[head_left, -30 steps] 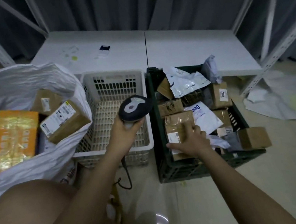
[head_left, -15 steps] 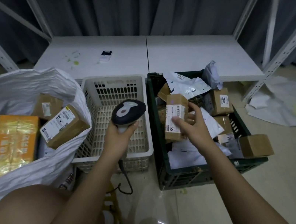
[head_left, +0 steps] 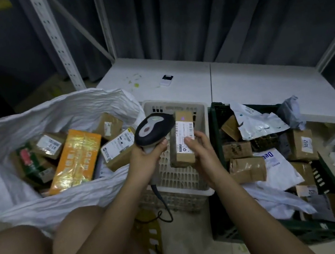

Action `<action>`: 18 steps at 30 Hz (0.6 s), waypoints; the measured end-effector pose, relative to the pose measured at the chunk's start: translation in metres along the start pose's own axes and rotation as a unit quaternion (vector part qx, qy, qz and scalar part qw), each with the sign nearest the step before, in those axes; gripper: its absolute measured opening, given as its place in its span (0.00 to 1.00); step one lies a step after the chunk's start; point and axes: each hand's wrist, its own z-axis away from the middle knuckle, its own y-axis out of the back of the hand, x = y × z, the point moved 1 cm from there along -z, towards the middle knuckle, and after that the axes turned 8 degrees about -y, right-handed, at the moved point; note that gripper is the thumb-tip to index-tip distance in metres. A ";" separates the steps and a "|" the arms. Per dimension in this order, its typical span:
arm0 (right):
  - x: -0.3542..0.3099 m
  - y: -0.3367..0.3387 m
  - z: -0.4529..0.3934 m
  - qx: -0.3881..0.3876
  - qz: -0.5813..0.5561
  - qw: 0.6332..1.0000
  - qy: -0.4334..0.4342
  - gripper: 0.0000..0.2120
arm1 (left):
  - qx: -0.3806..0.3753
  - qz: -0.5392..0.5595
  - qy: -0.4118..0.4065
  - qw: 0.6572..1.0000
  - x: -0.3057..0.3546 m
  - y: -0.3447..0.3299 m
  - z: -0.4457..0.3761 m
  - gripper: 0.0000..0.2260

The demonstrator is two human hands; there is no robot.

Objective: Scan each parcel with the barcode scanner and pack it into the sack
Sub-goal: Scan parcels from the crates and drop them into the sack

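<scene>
Brown cardboard parcel point(head_left: 182, 138), upright at centre frame with its white shipping label facing the camera; a small purple light spot shows near the label's top. Right hand point(head_left: 202, 150): grips the parcel's lower right side, fingers point(head_left: 188, 139) curled onto the label face. Left hand point(head_left: 147, 159): wrapped round the handle of the barcode scanner point(head_left: 153, 131), whose dark head with a pale oval panel sits just left of the parcel's upper edge, close to touching; a black cable point(head_left: 163, 204) hangs from the handle. Both items are held above the white plastic basket point(head_left: 197, 109) at mid-frame. White woven sack point(head_left: 19, 124), left of frame, mouth open: contains an orange box point(head_left: 75, 160), several labelled brown cartons point(head_left: 119, 148) and a green-and-red pack point(head_left: 31, 163). Dark green crate point(head_left: 323, 231), right of frame: holds brown parcels, white and grey mailer bags, and a carton marked "X012" point(head_left: 303, 143). White bench point(head_left: 242, 79), upper centre: carries a small black-and-white device point(head_left: 167, 80). Bare knees, lower left. Grey curtain and white metal racking uprights behind.
</scene>
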 end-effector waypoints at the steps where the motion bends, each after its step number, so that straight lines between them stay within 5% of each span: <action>1: 0.001 -0.008 -0.001 -0.024 0.015 1.000 -0.008 0.17 | 0.008 0.004 -0.002 1.000 0.001 0.006 -0.001 0.19; 9: 0.002 -0.049 -0.011 -0.111 0.092 0.989 -0.041 0.31 | 0.048 0.035 0.019 0.998 -0.002 0.041 -0.009 0.20; 18: 0.009 -0.047 -0.024 -0.015 0.162 0.986 -0.016 0.15 | 0.079 0.040 0.002 0.996 -0.011 0.071 -0.025 0.31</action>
